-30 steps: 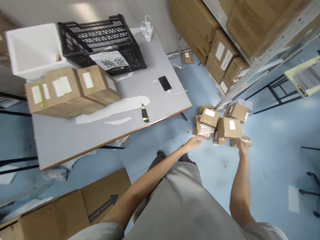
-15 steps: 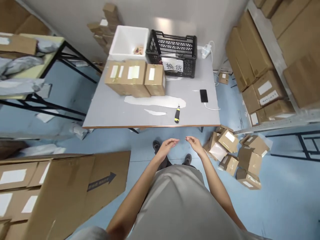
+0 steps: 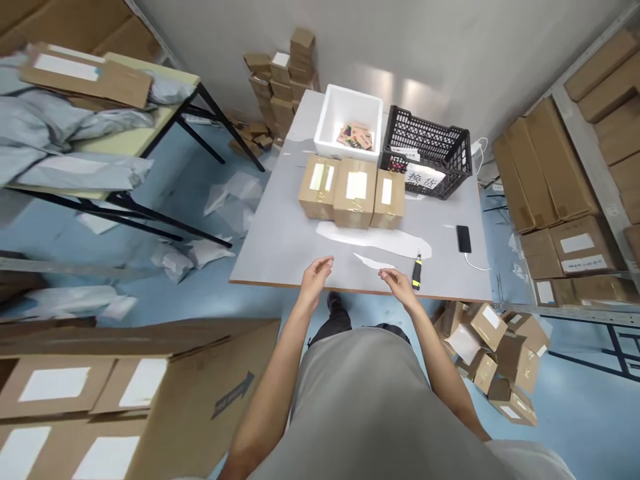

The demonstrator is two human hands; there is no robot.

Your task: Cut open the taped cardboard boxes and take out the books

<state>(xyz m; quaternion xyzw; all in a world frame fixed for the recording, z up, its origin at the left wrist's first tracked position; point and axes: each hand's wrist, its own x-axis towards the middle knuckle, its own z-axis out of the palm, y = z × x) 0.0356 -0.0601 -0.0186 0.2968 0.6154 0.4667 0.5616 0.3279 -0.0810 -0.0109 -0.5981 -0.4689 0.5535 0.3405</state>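
Observation:
My left hand [image 3: 316, 279] hovers at the table's front edge, fingers loosely bent, with nothing in it. Across from it, my right hand [image 3: 398, 283] is also empty, its fingers loosely curved, close to a black and yellow utility knife [image 3: 417, 272] on the grey table [image 3: 270, 247]. A torn white strip [image 3: 374, 261] lies between and beyond the hands. Farther back, three taped cardboard boxes with white labels stand side by side: the left box [image 3: 319, 190], the middle box [image 3: 354, 195] and the right box [image 3: 388, 200].
Behind the boxes are a white bin [image 3: 323, 137] with small packets inside and a black plastic crate [image 3: 453, 150]. A phone [image 3: 463, 239] on a cable lies at right. A large open carton [image 3: 200, 380] flanks me at left; small cartons [image 3: 517, 347] are heaped on the floor at right.
My view has turned left and come closer to the table. Both hands have moved forward to the table's edge and farther apart. Nothing on the table has visibly moved.

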